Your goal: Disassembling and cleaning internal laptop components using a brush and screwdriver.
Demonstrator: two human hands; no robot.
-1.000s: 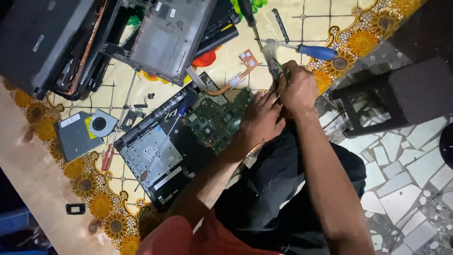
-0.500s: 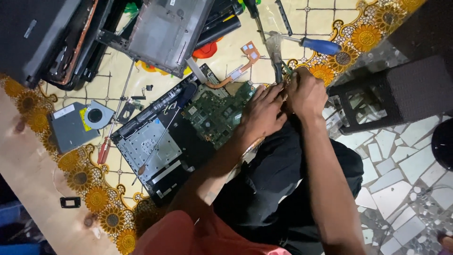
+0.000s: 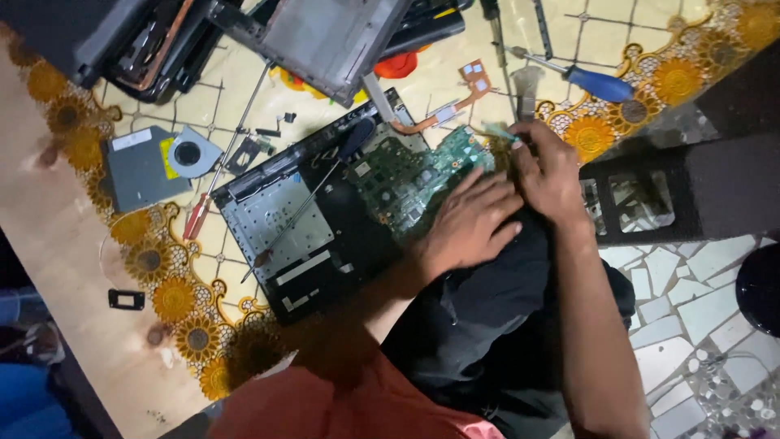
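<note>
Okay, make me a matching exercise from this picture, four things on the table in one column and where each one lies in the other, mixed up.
Things:
1. blue-handled screwdriver
2. red-handled screwdriver
3. green circuit board
4. small fan

Places:
A. under the left hand, inside the open laptop base
B. at the left, beside the grey drive
C. at the top, beyond the right hand
D. just left of the laptop base

Pairs: 1-C, 2-D, 3-A, 4-B
</note>
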